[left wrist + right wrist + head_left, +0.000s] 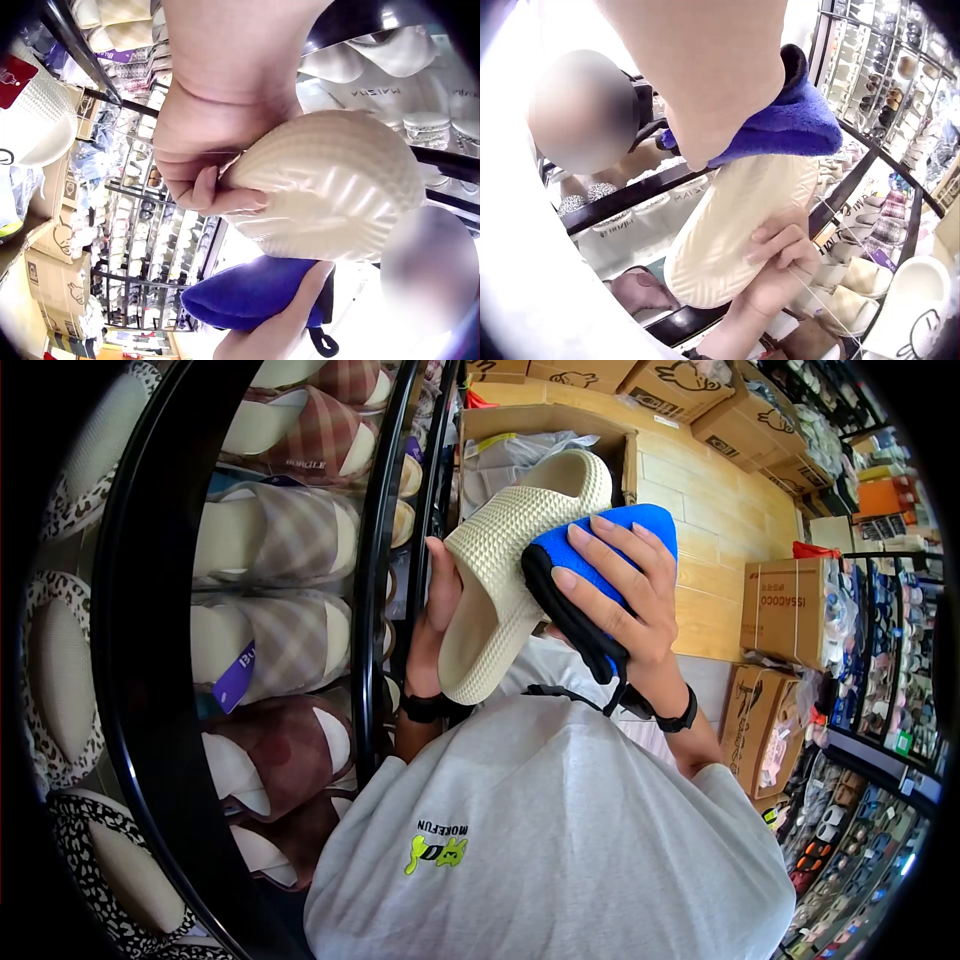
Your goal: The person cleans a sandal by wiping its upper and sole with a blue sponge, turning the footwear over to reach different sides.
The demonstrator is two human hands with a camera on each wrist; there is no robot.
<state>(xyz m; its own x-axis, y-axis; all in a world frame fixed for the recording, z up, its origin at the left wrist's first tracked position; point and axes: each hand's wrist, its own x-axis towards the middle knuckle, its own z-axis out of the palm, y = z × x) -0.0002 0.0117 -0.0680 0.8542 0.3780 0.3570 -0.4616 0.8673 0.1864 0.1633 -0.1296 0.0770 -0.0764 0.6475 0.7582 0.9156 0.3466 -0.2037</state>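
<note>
Gripping the slipper point(510, 520) round its sole with the left hand point(438, 610), in mid-air above the shirt point(580, 810), beside the rack point(379, 560). Clutching the blue cloth point(557, 547) in the right hand point(632, 595), close up against the slipper's strap.

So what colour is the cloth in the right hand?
The cloth is bright blue with black trim; it shows best in the head view.

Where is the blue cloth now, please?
In the head view, the blue cloth is right of centre, held in the right hand, against the cream slipper.
</note>
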